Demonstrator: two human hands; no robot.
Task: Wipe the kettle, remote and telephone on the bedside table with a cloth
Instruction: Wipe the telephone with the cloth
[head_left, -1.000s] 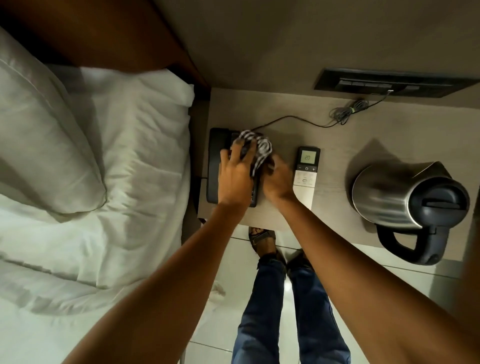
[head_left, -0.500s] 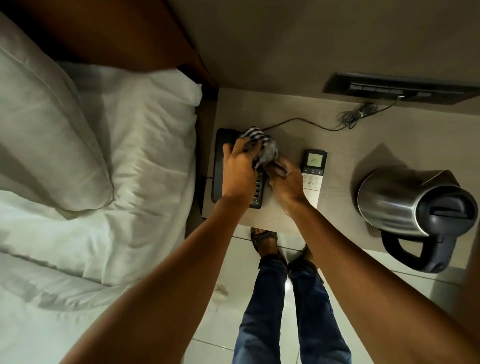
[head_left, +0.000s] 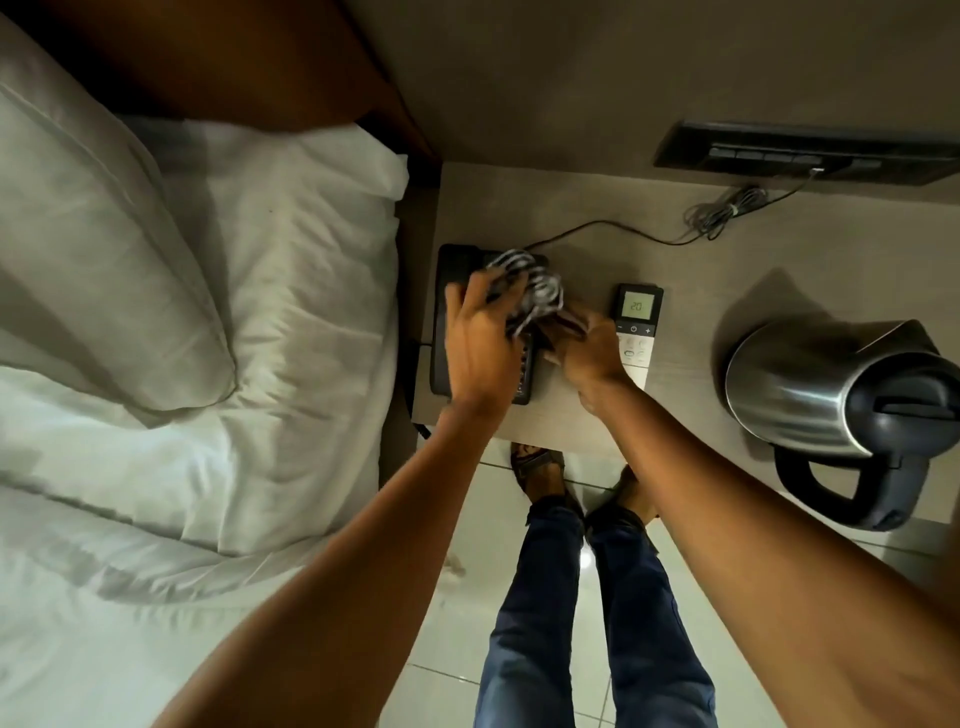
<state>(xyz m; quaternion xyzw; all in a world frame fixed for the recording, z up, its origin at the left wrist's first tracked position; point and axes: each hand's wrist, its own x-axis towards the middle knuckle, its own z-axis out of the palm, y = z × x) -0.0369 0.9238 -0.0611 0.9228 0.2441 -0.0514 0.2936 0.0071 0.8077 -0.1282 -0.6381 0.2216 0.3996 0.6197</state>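
Observation:
A black telephone lies at the left end of the bedside table. A striped cloth is bunched on top of it. My left hand lies over the phone's keypad with its fingers closed on the cloth. My right hand is beside it, pinching the cloth's dark near end. The white remote, its display reading 20, lies just right of my right hand. A steel kettle with a black lid and handle stands at the table's right end.
A thin cable runs from the phone to a coiled bundle and a dark wall panel. A bed with a white pillow adjoins the table's left side. My legs and sandalled feet stand on the tiled floor below.
My right hand has come up from beside the phone to the cloth. The cloth is now bunched higher between both hands. Kettle and remote have not moved.

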